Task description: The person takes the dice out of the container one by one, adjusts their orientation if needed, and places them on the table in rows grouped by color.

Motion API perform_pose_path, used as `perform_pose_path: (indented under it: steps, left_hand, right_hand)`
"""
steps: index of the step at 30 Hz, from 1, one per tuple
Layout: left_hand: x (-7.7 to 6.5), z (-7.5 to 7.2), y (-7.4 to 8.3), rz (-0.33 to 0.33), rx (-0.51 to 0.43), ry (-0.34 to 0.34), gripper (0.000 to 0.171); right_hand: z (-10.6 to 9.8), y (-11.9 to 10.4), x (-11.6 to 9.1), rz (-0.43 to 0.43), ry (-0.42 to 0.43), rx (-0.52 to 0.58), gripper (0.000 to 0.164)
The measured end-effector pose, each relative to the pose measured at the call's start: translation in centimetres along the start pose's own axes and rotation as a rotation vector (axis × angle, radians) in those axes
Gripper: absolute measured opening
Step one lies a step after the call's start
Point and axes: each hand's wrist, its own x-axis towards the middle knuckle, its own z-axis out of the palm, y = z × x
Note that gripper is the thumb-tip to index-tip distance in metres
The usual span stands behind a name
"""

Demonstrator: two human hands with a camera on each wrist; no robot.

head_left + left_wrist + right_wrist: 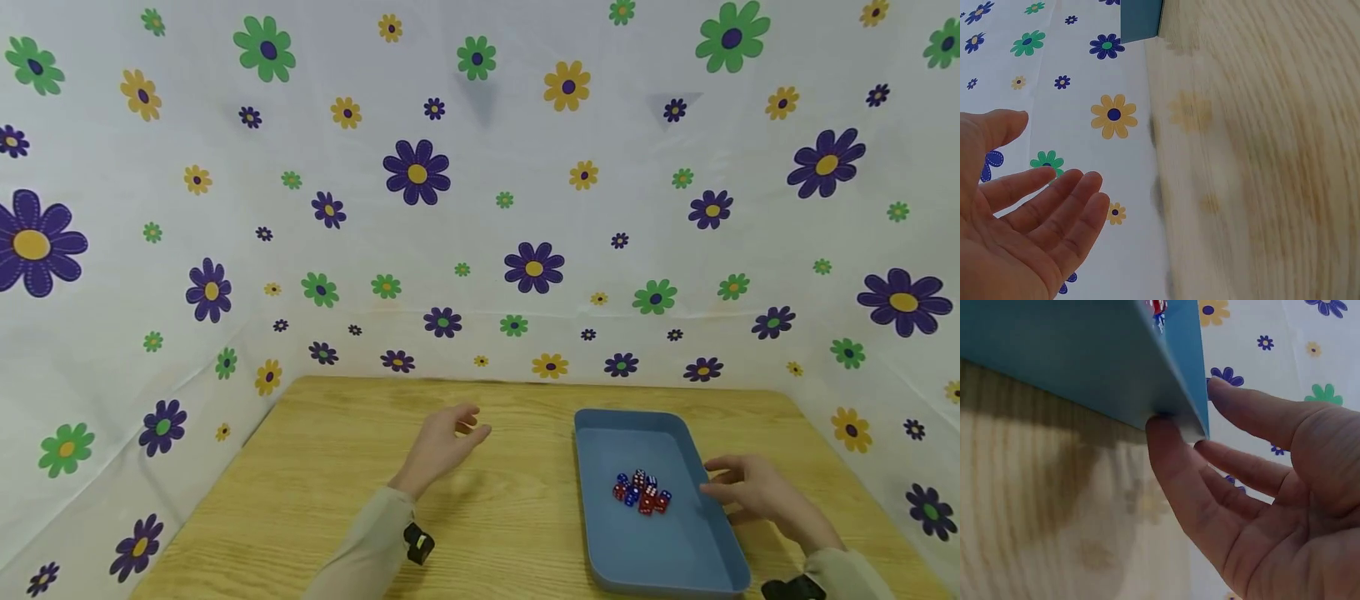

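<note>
A blue rectangular tray (660,558) lies on the right half of the wooden table. Several red and blue dice (641,492) sit in a loose cluster near its middle. At the tray's right side is my right hand (761,492), fingers slightly bent. In the right wrist view, one fingertip (1160,428) touches the tray's outer wall, while the thumb (1229,403) stands apart from the other fingers. My left hand (442,446) is held over the table left of the tray, palm turned inward. Its fingers (1069,212) are relaxed, with nothing in them.
The wooden table (315,467) is bordered at the back and sides by a white flower-patterned sheet (480,225). A strap with a dark device (418,543) is on the left wrist; another dark device (793,588) is on the right.
</note>
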Motion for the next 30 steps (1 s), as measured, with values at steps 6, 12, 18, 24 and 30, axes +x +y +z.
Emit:
perform_pose_path:
  steps: [6,12,18,24,30]
  left_hand:
    - [0.2,1.1,0.2,0.016,0.009,-0.062,0.045]
    - [0.5,2.6,1.0,0.064,-0.009,-0.140,0.045]
    - [1.1,4.5,1.8,0.121,-0.056,-0.204,0.043]
    - [1.8,6.6,3.0,0.144,-0.124,-0.270,0.047]
    - [2.6,8.4,4.6,0.211,-0.176,-0.308,0.050]
  right_hand:
    - [-0.1,1.3,0.2,0.043,-0.043,0.117,0.065]
    - [-0.1,2.2,0.4,0.051,-0.054,0.191,0.069]
    - [-0.3,3.0,0.6,0.041,-0.070,0.249,0.071]
    - [-0.6,3.5,0.6,0.030,-0.100,0.281,0.074]
    - [-0.7,3.4,0.6,0.030,-0.123,0.304,0.075]
